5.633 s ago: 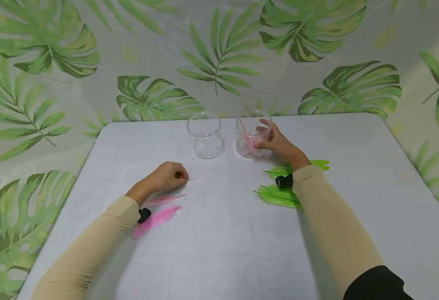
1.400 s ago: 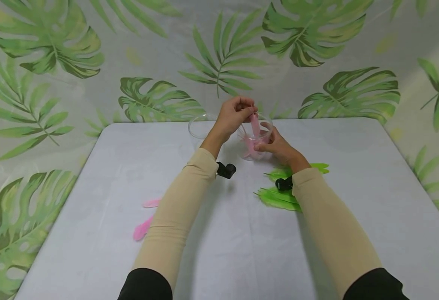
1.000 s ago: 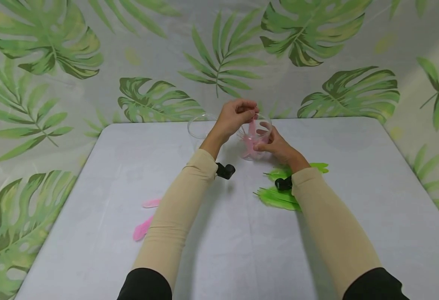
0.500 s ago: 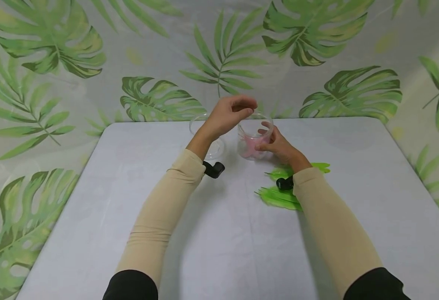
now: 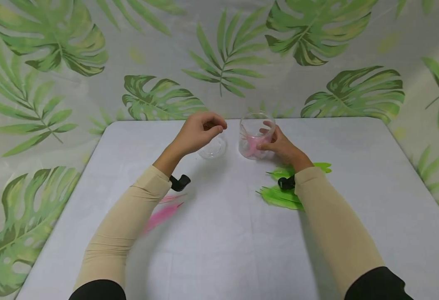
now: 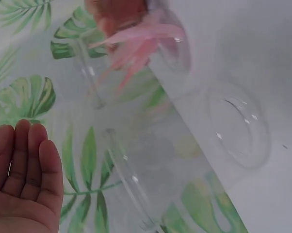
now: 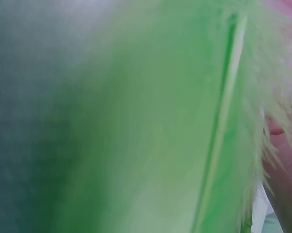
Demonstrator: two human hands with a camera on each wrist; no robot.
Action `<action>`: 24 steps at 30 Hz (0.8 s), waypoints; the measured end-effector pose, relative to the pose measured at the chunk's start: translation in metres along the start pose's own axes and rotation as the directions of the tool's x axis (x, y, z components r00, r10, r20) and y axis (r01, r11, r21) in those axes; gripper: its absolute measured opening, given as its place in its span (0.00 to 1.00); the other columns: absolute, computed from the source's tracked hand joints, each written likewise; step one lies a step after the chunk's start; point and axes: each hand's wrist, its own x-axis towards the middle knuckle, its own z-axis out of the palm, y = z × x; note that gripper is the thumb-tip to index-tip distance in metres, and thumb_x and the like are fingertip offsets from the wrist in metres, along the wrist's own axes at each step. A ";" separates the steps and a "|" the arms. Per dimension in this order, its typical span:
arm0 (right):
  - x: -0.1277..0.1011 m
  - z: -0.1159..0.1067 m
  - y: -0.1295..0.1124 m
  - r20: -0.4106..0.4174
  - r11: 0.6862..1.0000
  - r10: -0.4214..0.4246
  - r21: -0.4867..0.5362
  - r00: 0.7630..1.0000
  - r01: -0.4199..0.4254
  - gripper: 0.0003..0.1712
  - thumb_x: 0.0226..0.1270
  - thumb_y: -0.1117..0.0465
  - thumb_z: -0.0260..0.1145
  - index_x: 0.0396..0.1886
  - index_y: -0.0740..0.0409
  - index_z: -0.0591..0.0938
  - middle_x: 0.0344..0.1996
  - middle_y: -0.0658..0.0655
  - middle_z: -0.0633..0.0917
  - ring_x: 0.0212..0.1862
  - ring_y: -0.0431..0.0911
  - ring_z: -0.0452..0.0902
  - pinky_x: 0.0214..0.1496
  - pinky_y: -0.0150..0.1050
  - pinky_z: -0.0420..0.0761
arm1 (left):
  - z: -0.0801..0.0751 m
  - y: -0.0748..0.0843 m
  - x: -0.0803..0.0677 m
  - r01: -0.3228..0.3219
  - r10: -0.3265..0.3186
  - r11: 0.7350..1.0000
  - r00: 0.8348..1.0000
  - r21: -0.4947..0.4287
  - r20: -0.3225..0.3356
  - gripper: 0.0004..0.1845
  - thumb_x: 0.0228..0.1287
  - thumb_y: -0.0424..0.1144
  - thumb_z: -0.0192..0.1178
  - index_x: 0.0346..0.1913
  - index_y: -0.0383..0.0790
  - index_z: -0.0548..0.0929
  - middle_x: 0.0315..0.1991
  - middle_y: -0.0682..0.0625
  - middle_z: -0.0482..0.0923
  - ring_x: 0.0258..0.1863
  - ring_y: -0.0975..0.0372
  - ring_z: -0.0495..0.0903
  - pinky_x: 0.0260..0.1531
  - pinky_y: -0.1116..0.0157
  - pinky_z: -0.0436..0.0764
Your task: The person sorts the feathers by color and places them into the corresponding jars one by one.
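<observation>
From above, a white table stands before a leaf-print backdrop. The right hand grips the jar holding pink feathers; the left hand hovers empty, loosely curled. The left-wrist view shows its palm open. The right-wrist view is a blurred green feather.

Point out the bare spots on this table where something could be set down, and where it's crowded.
Bare: the near middle of the table between the sleeves, and the right side beyond the green feathers. Crowded: the far middle, where the left hand hovers over the empty jar and the right hand grips the jar of pink feathers.
</observation>
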 end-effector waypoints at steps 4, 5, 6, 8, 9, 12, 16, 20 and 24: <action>-0.002 -0.001 0.001 -0.001 1.000 -0.002 0.002 1.000 0.002 0.54 0.65 0.68 0.65 0.80 0.51 0.42 0.80 0.63 0.51 0.81 0.56 0.45 0.81 0.57 0.47 | -0.006 -0.013 -0.015 -0.004 0.002 0.997 1.000 0.074 0.024 0.08 0.71 0.37 0.57 0.46 0.41 0.86 0.46 0.47 0.86 0.43 0.59 0.84 0.48 0.60 0.82; -0.002 -0.001 0.002 -0.001 1.000 0.000 0.001 1.000 0.000 0.54 0.65 0.68 0.65 0.80 0.51 0.41 0.80 0.62 0.51 0.81 0.56 0.44 0.81 0.57 0.47 | -0.007 -0.016 -0.019 -0.012 0.009 0.996 0.999 0.092 0.034 0.08 0.71 0.36 0.57 0.45 0.40 0.86 0.45 0.46 0.86 0.42 0.59 0.84 0.47 0.60 0.82; -0.003 -0.001 0.002 0.000 1.000 -0.001 0.001 1.000 0.001 0.54 0.65 0.68 0.65 0.80 0.51 0.41 0.80 0.62 0.51 0.81 0.56 0.44 0.81 0.57 0.47 | -0.008 -0.019 -0.023 -0.018 0.013 0.994 0.999 0.111 0.045 0.08 0.71 0.36 0.57 0.45 0.40 0.86 0.45 0.46 0.86 0.42 0.58 0.84 0.47 0.60 0.82; -0.003 -0.001 0.003 -0.001 1.000 0.003 -0.002 1.000 -0.003 0.54 0.65 0.68 0.65 0.80 0.50 0.41 0.80 0.62 0.51 0.81 0.56 0.44 0.81 0.57 0.46 | -0.011 -0.027 -0.032 -0.030 0.020 0.990 0.997 0.140 0.070 0.08 0.70 0.34 0.58 0.45 0.39 0.86 0.44 0.46 0.86 0.42 0.58 0.84 0.47 0.60 0.82; -0.004 0.000 0.003 0.001 1.000 0.003 -0.001 1.000 -0.003 0.54 0.65 0.68 0.65 0.80 0.49 0.41 0.80 0.62 0.50 0.81 0.56 0.44 0.81 0.57 0.46 | -0.012 -0.031 -0.037 -0.037 0.024 0.987 0.996 0.156 0.087 0.08 0.69 0.34 0.58 0.45 0.39 0.86 0.44 0.46 0.86 0.42 0.58 0.83 0.47 0.60 0.82; -0.003 0.001 0.003 0.010 1.000 0.001 0.001 1.000 -0.001 0.55 0.65 0.67 0.66 0.80 0.49 0.41 0.80 0.62 0.50 0.81 0.56 0.44 0.81 0.57 0.46 | -0.017 -0.044 -0.053 -0.058 0.030 0.977 0.990 0.206 0.136 0.07 0.67 0.32 0.60 0.44 0.39 0.86 0.44 0.46 0.87 0.43 0.57 0.83 0.48 0.57 0.81; -0.001 0.001 0.004 0.005 1.000 0.001 0.015 1.000 -0.001 0.54 0.65 0.68 0.66 0.80 0.50 0.42 0.80 0.63 0.50 0.81 0.56 0.45 0.81 0.57 0.46 | -0.022 -0.060 -0.074 -0.075 0.020 0.955 0.981 0.286 0.192 0.07 0.65 0.31 0.63 0.44 0.39 0.86 0.43 0.46 0.87 0.45 0.56 0.84 0.49 0.53 0.81; 0.000 0.000 0.003 0.000 1.000 0.006 0.010 1.000 -0.006 0.55 0.64 0.68 0.67 0.80 0.48 0.43 0.80 0.63 0.51 0.81 0.56 0.44 0.81 0.57 0.46 | -0.023 -0.072 -0.092 -0.046 -0.032 0.941 0.974 0.336 0.224 0.08 0.64 0.32 0.64 0.45 0.39 0.87 0.43 0.48 0.88 0.47 0.55 0.83 0.51 0.52 0.81; 0.002 0.000 0.002 0.002 1.000 0.006 -0.014 1.000 -0.006 0.56 0.64 0.66 0.68 0.80 0.47 0.42 0.80 0.61 0.50 0.81 0.55 0.44 0.81 0.57 0.46 | -0.020 -0.080 -0.103 -0.017 -0.081 0.944 0.955 0.329 0.285 0.07 0.62 0.33 0.66 0.43 0.41 0.88 0.42 0.50 0.88 0.46 0.56 0.83 0.51 0.52 0.81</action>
